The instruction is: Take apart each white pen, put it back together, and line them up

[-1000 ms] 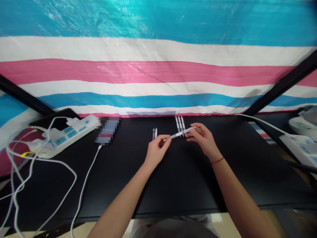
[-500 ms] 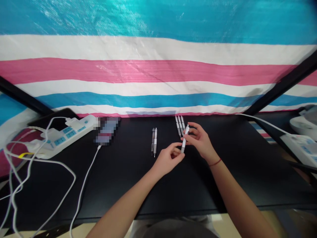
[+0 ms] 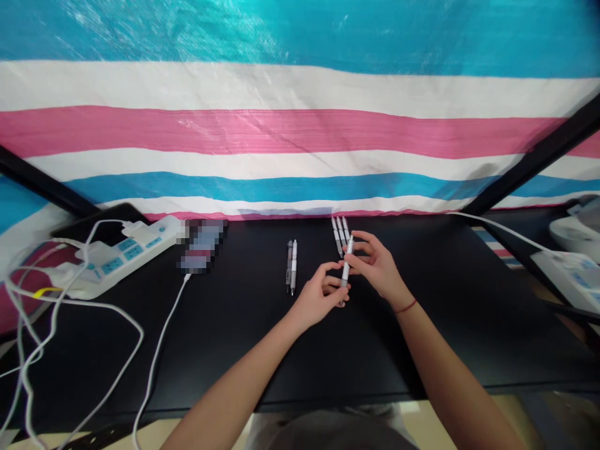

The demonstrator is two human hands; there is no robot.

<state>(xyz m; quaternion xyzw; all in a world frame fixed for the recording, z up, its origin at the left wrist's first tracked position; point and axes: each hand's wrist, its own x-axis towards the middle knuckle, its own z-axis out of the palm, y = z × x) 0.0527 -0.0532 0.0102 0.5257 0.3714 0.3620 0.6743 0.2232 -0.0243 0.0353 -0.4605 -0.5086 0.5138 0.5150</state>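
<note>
Your right hand (image 3: 376, 265) grips a white retractable pen (image 3: 346, 265) between thumb and fingers, tilted slightly over the black desk (image 3: 234, 350). Your left hand (image 3: 319, 299) curls around its lower end. Three pens (image 3: 338, 236) lie just beyond; two pens (image 3: 291, 265) lie to the left.
</note>
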